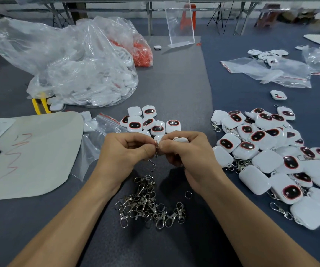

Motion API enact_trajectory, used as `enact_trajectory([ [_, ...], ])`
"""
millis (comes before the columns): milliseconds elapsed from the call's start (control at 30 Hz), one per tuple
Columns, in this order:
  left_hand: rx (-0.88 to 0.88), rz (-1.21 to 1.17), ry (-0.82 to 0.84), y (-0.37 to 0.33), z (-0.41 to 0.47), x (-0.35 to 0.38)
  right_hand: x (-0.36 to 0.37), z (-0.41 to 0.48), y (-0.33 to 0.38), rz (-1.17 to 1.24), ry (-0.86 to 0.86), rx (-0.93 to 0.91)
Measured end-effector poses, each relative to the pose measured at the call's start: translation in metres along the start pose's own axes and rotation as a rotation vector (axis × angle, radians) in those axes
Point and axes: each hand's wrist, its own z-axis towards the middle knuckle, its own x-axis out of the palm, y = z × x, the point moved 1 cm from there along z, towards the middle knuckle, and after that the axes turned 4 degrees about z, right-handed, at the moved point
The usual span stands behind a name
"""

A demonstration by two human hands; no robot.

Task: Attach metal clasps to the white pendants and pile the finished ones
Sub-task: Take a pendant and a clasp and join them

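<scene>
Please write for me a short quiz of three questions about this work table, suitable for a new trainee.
1. What do the left hand and the right hand pinch between them?
2. True or false: the heap of loose clasps lies nearer to the person than both hands.
3. The pile of finished pendants lies: A) left of the left hand; B) right of the right hand; C) far behind both hands.
Key: 1, a metal clasp, next to a white pendant held in the right hand; 2, true; 3, B.
</scene>
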Motion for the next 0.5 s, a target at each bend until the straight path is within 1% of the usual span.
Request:
enact_trajectory([
  [133,0.031,-0.038,0.039,-0.0029,-0.0015,0.0020,0.0007,0.0000,0.0006,0.057,0.047,0.061],
  [267,0.019,-0.088,0.072,-0.0029,-0.0015,0.0031,-0.0022,0.0016,-0.0025,0.072,0.085,0.117],
  [500,0.045,-0.059,0.089,-0.0025,-0.0015,0.0021,-0.0035,0.0030,-0.0043,0.108,0.131,0.141],
])
